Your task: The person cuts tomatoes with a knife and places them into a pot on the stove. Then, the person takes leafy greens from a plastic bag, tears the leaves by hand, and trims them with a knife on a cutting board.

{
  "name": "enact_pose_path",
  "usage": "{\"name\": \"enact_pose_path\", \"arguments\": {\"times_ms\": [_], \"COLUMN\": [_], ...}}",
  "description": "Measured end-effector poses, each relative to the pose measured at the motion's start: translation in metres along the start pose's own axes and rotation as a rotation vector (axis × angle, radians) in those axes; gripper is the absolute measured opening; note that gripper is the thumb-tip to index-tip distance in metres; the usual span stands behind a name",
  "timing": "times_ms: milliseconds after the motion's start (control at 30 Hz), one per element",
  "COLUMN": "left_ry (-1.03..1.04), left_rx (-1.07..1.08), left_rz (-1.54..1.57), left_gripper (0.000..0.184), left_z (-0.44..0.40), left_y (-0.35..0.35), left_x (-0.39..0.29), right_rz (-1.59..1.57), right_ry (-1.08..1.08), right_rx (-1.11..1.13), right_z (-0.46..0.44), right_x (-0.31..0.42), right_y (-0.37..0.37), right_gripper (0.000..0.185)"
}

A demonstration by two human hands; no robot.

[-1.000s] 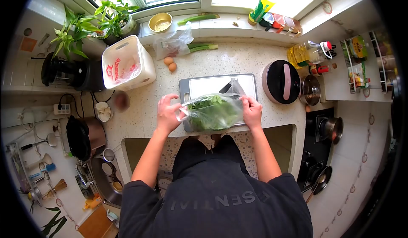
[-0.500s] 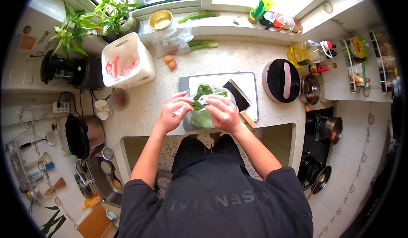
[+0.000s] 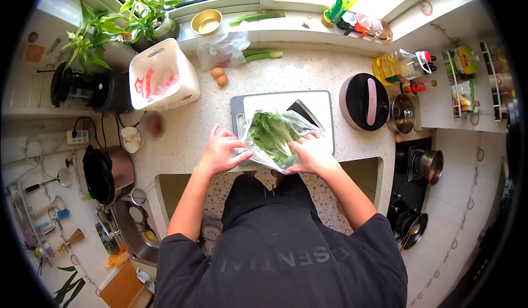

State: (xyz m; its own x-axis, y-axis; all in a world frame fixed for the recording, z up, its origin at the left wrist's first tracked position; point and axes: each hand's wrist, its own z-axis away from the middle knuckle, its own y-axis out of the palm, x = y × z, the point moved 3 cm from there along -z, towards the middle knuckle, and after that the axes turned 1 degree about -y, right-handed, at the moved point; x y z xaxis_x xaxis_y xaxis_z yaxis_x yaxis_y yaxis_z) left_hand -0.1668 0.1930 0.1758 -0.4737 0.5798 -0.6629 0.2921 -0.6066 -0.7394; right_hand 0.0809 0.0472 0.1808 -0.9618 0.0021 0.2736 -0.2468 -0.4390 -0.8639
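A person's two bare hands spread a clear plastic bag (image 3: pixel 303 124) around leafy greens (image 3: pixel 270 132) above a cutting board (image 3: pixel 324 103) on a speckled kitchen desk (image 3: pixel 311 69). Half a second earlier the hands were close together over the bunched bag; now they are apart, the plastic is drawn wide, and more of the leaves and pale stems show. The knife (image 3: pixel 301 110), its wooden handle in view then, now shows only part of its dark blade beside the greens. Two eggs (image 3: pixel 219 77) remain near the board, by the pale plastic tub (image 3: pixel 190 82).

The rest of the knife is hidden by the bag and the right hand, and the lower leaves blur behind the film. A round, reddish-brown object (image 3: pixel 154 125) left of the board is too blurred to identify.

The left hand (image 3: pixel 223 150) grips the bag's near left edge between thumb and fingers, its other fingers fanned outward. The right hand (image 3: pixel 312 154), back upward, holds the bag's right side, fingers curled over the rim by the stems, thumb low at the near edge. Both forearms reach forward from dark short sleeves, angled inward.
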Motion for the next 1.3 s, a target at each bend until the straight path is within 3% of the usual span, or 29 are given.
{"name": "enact_pose_path", "arguments": {"times_ms": [67,200,300,367,500,633,867,1100,1300], "left_ry": [-0.010,0.211,0.413,0.439,0.307,0.383,0.425,0.464,0.339], "left_rx": [0.058,-0.282,-0.191,0.021,0.446,0.417,0.340,0.132,0.098], "left_rz": [-0.050,-0.101,0.013,-0.012,-0.269,-0.341,-0.536,-0.278,0.346], "left_gripper": [0.023,0.019,0.018,0.019,0.013,0.009,0.016,0.019,0.028], "left_z": [-0.005,-0.035,-0.057,-0.067,-0.084,-0.080,-0.084,-0.084,-0.079], "left_y": [0.001,-0.001,0.026,0.059,0.125,0.180,0.191,0.144,0.072], "left_x": [-0.009,-0.064,-0.093,-0.094,-0.073,-0.048,-0.041,-0.051,-0.048], "right_rz": [0.025,0.000,-0.010,0.003,-0.052,-0.086,-0.124,-0.164,-0.174], "right_ry": [-0.015,0.015,0.032,0.006,-0.024,-0.013,0.028,0.034,0.039], "right_rx": [-0.068,-0.137,-0.228,-0.268,-0.312,-0.330,-0.342,-0.407,-0.428], "right_z": [0.012,0.026,0.033,0.039,0.050,0.056,0.064,0.069,0.071], "right_x": [0.003,0.013,0.017,0.015,0.013,0.009,0.004,-0.003,-0.005], "right_y": [0.005,0.003,0.004,0.017,0.019,0.024,0.030,0.029,0.023], "right_gripper": [0.094,0.093,0.080,0.076,0.056,0.047,0.038,0.032,0.033]}}
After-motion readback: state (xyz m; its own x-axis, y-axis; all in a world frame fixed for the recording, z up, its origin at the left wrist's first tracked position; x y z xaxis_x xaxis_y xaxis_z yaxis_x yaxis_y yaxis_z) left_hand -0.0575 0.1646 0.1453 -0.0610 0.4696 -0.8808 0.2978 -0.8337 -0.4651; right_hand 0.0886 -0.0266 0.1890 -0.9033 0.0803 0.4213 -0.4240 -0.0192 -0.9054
